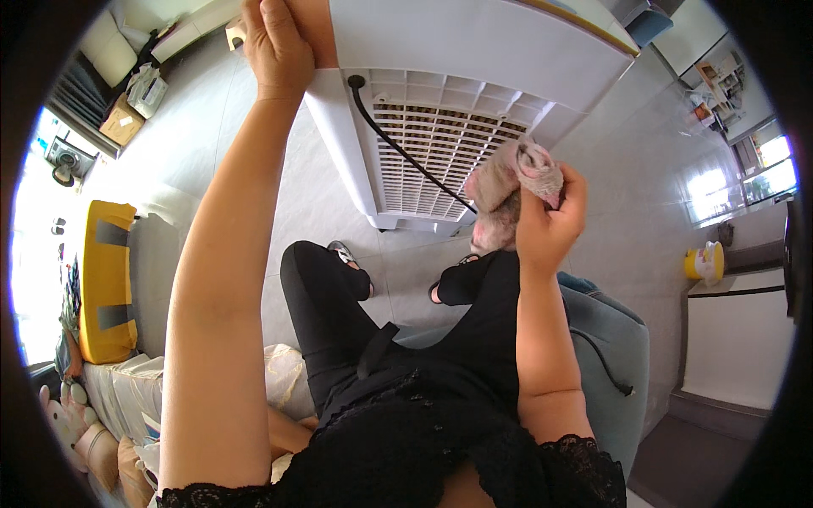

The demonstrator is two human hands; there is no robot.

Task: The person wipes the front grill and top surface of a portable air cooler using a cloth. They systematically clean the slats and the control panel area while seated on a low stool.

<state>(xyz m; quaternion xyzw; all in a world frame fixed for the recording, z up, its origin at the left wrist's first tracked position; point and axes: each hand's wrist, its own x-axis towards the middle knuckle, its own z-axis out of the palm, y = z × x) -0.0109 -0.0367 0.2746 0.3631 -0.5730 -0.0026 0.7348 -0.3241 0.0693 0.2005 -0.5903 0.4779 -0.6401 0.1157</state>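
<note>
A tall white appliance (474, 34) with a slatted grille (449, 140) stands before my knees; it looks like an air cooler. From its upper left corner a black power cord (396, 144) runs down across the grille. My left hand (281, 52) grips the appliance's left side, beside a tan panel; its fingertips are partly cut off by the picture's edge. Bunched in my closed right hand (555, 218) is a worn pinkish-grey cloth (500, 190). The cloth hangs in front of the grille's lower right part, and I cannot tell whether it touches.
I sit on a blue-grey seat (614, 364) with a black cord (601, 364) on it. A yellow plastic piece (110, 279) stands left, by a covered couch (123, 394) with plush toys. Right are a white cabinet (737, 339) and a yellow-white bucket (705, 263). Grey tiles (229, 169) cover the floor.
</note>
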